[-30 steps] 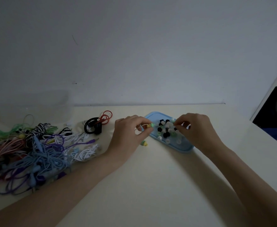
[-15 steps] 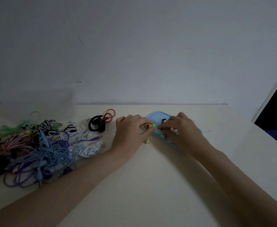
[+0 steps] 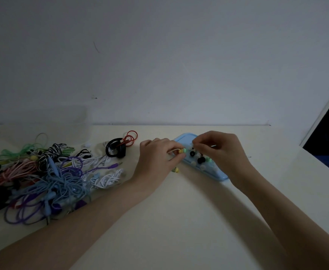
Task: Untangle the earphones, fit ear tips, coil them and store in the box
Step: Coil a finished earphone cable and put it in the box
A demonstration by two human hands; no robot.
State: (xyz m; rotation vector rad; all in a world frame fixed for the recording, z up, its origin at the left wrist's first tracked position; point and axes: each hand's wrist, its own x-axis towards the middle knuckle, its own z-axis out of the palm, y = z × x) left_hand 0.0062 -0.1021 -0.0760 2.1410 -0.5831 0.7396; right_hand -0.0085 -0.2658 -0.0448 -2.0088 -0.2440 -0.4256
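In the head view, the left hand (image 3: 155, 162) is pinching a yellow-green earbud (image 3: 182, 151) between its closed fingers (image 3: 176, 156), just beside the near-left edge of the blue tray (image 3: 185, 137). A thin pale cable (image 3: 171, 151) is looping out from that earbud over the fingers. The right hand (image 3: 224, 152) is hovering over the tray with its fingers (image 3: 197, 145) drawn together; whether they are gripping an ear tip I cannot tell. The tray is lying toward the counter's (image 3: 179, 221) far edge, right of centre, and is holding loose ear tips (image 3: 200, 159) in black, white and green. A second yellowish earbud (image 3: 176, 169) is lying on the counter by the left hand's heel. The tangled earphones (image 3: 43, 176) are piling up along the counter's left edge, well apart from the tray. A black and red headset (image 3: 120, 145) is sitting between the pile and the left hand.
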